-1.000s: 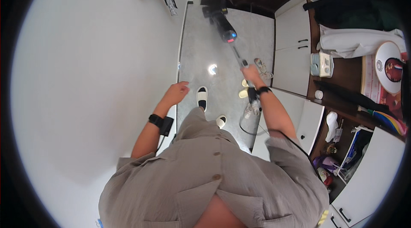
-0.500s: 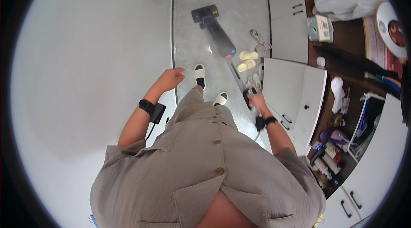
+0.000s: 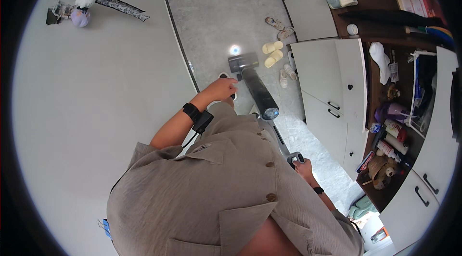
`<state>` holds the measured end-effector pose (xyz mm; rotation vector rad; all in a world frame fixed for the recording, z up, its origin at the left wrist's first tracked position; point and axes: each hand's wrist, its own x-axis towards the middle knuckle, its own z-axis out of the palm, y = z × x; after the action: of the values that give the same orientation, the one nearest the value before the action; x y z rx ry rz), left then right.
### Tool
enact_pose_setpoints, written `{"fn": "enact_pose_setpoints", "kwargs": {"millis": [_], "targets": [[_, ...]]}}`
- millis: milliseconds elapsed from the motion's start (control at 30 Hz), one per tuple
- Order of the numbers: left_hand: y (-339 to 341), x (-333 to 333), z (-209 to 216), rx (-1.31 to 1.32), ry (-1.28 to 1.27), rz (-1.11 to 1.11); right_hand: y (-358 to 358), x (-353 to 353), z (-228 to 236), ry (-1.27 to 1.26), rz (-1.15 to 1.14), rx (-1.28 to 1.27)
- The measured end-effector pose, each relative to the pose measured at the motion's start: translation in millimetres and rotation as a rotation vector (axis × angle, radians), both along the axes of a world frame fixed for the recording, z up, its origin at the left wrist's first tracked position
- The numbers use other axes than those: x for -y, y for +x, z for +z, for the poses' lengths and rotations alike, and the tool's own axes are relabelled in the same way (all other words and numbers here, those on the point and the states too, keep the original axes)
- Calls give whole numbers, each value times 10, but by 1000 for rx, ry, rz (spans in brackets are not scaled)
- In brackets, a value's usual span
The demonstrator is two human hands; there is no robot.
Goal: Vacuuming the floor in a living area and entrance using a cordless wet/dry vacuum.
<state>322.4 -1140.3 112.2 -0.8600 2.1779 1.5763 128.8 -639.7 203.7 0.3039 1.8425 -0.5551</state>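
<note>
An upright floor cleaner [image 3: 259,93] with a dark body and a wide, flat cleaning head rests on the grey tiled floor in front of me. Its thin grey stick slants back toward my right side. Around the looped handle at its end, my right hand [image 3: 303,167] is closed. My left hand [image 3: 222,88] hovers over my left foot, near the cleaner's head but apart from it. Its fingers are loosely bent and hold nothing. A black band with a small box sits on my left wrist. My left slipper [image 3: 224,75] is partly hidden by that hand.
Yellow slippers [image 3: 273,53], patterned sandals [image 3: 278,27] and white shoes [image 3: 288,75] lie along the right-hand white cabinets [image 3: 320,75]. An open brown shelf holds bottles, a teddy bear [image 3: 382,170] and an umbrella. A pale wall [image 3: 115,83] borders the left.
The floor cleaner has come back toward me, and my right hand has drawn back with its handle. My left hand has shifted right. The view has turned.
</note>
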Motion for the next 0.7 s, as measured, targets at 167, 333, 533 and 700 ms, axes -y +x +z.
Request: {"fn": "enact_pose_setpoints", "kwargs": {"millis": [167,333,533,700], "targets": [[371,-278,3,62,-38,101,-218,217,-566,-72,107,-73],[825,-870,33,140,-129,173,-486,985,-1402,-320,314,-93],[1009,-1913,493,195,-224,297,-849,1660,-1971,-587,329,88],[1159,-2706,838,198,-228,372,-981,696,-2013,-561,275,159]]}}
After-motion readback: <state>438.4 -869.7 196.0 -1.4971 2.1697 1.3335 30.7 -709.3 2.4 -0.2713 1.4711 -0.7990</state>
